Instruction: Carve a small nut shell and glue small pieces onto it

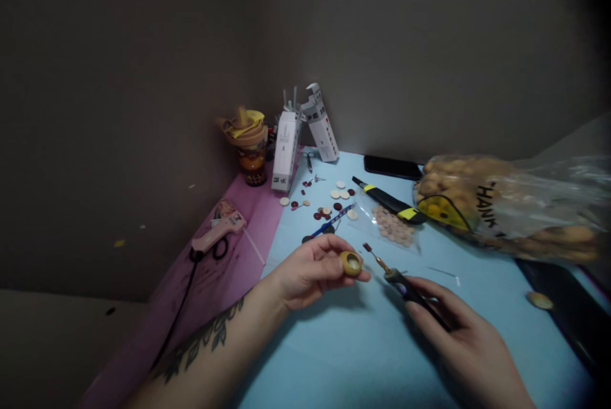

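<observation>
My left hand [312, 271] pinches a small round tan piece with a hollowed centre [351, 263] between thumb and fingers, held just above the light blue table [334, 345]. My right hand [465, 339] grips a slim dark rotary tool [410, 288] like a pen. Its small reddish tip [367, 247] points up-left and sits a short way to the right of the round piece, not touching it.
Small discs and dark red bits [329, 205] lie scattered ahead, with a bag of pale discs [394, 228], a black-and-yellow knife [389, 203], a phone [392, 167], white boxes [286, 148], a pink glue gun [218, 233] and a large plastic bag of tan pieces [501, 205] at right.
</observation>
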`<state>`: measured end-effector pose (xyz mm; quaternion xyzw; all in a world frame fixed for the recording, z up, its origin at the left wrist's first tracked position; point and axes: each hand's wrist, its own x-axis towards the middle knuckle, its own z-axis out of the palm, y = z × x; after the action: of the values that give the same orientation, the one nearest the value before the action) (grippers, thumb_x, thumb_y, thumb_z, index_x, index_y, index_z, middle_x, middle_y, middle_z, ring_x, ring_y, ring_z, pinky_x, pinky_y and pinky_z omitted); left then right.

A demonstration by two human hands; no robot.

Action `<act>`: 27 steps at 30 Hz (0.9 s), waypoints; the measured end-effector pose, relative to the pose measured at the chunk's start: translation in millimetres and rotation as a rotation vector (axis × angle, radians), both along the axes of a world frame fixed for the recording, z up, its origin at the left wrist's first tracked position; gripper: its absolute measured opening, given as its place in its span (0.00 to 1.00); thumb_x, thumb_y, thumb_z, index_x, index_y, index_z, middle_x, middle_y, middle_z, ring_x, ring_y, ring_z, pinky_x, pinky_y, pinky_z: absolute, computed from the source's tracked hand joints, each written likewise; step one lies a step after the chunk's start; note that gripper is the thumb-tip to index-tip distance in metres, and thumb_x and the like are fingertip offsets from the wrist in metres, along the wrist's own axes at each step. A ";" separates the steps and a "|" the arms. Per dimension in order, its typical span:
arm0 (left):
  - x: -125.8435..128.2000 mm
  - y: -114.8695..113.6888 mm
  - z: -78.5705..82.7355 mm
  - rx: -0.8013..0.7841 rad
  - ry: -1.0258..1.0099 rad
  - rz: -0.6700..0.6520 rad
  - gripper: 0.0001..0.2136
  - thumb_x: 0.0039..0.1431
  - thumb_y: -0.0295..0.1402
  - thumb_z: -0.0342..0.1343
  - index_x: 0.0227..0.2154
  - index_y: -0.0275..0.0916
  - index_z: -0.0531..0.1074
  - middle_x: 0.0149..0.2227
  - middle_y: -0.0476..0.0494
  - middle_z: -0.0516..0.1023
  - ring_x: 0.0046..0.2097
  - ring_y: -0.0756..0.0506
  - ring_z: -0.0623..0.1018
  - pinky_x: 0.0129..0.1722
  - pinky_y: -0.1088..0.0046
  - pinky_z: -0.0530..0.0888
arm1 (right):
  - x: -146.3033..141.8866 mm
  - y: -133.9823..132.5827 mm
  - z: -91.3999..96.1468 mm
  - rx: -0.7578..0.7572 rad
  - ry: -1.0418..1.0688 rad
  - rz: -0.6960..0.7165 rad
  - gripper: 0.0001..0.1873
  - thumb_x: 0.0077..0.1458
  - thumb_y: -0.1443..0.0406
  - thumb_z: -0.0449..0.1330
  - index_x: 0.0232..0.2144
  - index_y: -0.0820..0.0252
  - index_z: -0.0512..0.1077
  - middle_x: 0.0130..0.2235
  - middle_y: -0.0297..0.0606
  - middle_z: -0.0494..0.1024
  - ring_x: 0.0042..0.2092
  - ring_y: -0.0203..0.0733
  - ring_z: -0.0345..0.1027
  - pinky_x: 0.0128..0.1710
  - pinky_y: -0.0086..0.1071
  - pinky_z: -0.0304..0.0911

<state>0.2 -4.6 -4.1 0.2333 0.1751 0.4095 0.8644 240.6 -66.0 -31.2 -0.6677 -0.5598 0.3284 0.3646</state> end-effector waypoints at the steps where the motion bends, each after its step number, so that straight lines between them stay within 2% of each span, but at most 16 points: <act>1: -0.1 0.0 -0.6 0.002 -0.001 0.000 0.15 0.45 0.30 0.69 0.35 0.35 0.73 0.35 0.45 0.80 0.37 0.46 0.83 0.32 0.80 0.73 | 0.1 0.1 0.0 0.001 0.000 -0.001 0.23 0.48 0.51 0.62 0.43 0.56 0.76 0.45 0.43 0.81 0.46 0.52 0.76 0.48 0.39 0.71; 7: -0.9 0.2 -3.7 0.004 0.011 -0.004 0.15 0.46 0.31 0.69 0.35 0.34 0.71 0.35 0.45 0.80 0.37 0.46 0.83 0.32 0.80 0.73 | 0.6 1.3 -0.8 0.018 -0.010 0.004 0.22 0.48 0.51 0.63 0.42 0.56 0.76 0.45 0.42 0.81 0.46 0.51 0.77 0.46 0.37 0.72; 13: 0.3 0.1 1.1 0.003 0.053 0.017 0.17 0.43 0.32 0.71 0.33 0.35 0.71 0.35 0.45 0.79 0.36 0.47 0.82 0.31 0.79 0.73 | 0.4 1.1 -0.6 0.058 -0.008 0.009 0.21 0.48 0.53 0.63 0.42 0.57 0.77 0.44 0.42 0.82 0.44 0.51 0.77 0.43 0.35 0.73; 16: 1.5 2.4 2.4 0.035 0.222 0.127 0.16 0.43 0.32 0.70 0.33 0.35 0.71 0.33 0.46 0.78 0.36 0.47 0.80 0.34 0.75 0.73 | -0.2 -0.8 3.2 0.100 -0.027 0.040 0.18 0.50 0.55 0.62 0.42 0.56 0.76 0.44 0.41 0.82 0.44 0.50 0.77 0.43 0.35 0.73; 19: 2.5 5.2 2.1 0.130 0.423 0.215 0.15 0.42 0.31 0.70 0.32 0.35 0.73 0.34 0.46 0.77 0.34 0.50 0.77 0.35 0.74 0.71 | -2.7 -1.6 9.7 0.176 -0.095 0.129 0.15 0.51 0.58 0.62 0.41 0.54 0.77 0.42 0.40 0.82 0.42 0.48 0.77 0.42 0.34 0.73; 22: 2.9 6.3 3.4 0.234 0.506 0.203 0.14 0.42 0.30 0.70 0.33 0.35 0.74 0.34 0.44 0.77 0.33 0.51 0.75 0.36 0.74 0.70 | -6.7 -0.4 15.6 0.225 -0.146 0.182 0.13 0.50 0.59 0.61 0.39 0.53 0.77 0.40 0.39 0.82 0.40 0.47 0.77 0.40 0.33 0.73; 27: 3.7 5.6 5.4 0.307 0.630 0.228 0.13 0.44 0.28 0.67 0.35 0.35 0.75 0.33 0.44 0.77 0.34 0.50 0.75 0.34 0.74 0.70 | -10.0 0.8 20.7 0.253 -0.156 0.166 0.12 0.51 0.60 0.60 0.38 0.53 0.77 0.38 0.38 0.83 0.39 0.46 0.78 0.39 0.34 0.74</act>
<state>4.0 0.9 1.3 0.4538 0.3940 0.4330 0.6718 230.6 -65.2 -10.5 -0.5915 -0.6764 0.2314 0.3729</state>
